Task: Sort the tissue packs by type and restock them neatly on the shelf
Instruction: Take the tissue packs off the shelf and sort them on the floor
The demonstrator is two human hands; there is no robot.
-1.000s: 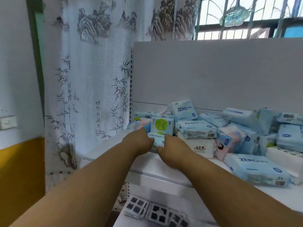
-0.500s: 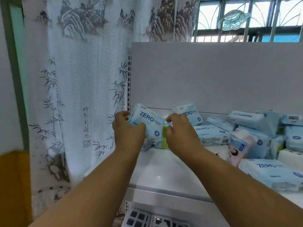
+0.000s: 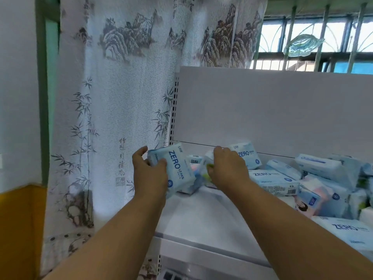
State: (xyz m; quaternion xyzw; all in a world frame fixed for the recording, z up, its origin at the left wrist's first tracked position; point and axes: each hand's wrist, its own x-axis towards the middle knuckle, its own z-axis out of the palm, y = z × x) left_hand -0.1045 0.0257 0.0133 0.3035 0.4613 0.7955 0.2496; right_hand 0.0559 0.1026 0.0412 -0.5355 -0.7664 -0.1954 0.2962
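My left hand (image 3: 150, 174) grips a light blue ZERO LEAKS pack (image 3: 177, 169), held tilted above the far left end of the white shelf (image 3: 201, 219). My right hand (image 3: 228, 170) holds a small pack with a green spot (image 3: 207, 168), mostly hidden under my fingers. Another ZERO pack (image 3: 247, 156) leans against the back panel just behind that hand. A ZERO pack (image 3: 274, 179) lies flat to its right, and one more ZERO pack (image 3: 349, 231) lies near the shelf's front right edge.
A jumbled heap of blue, white and pink tissue packs (image 3: 327, 184) fills the shelf's right side. The white back panel (image 3: 272, 108) rises behind. A printed curtain (image 3: 113, 118) hangs at the left, next to a barred window (image 3: 314, 47).
My left hand has turned the ZERO pack more upright and shifted it left, away from the right hand. The camera has moved closer to the shelf.
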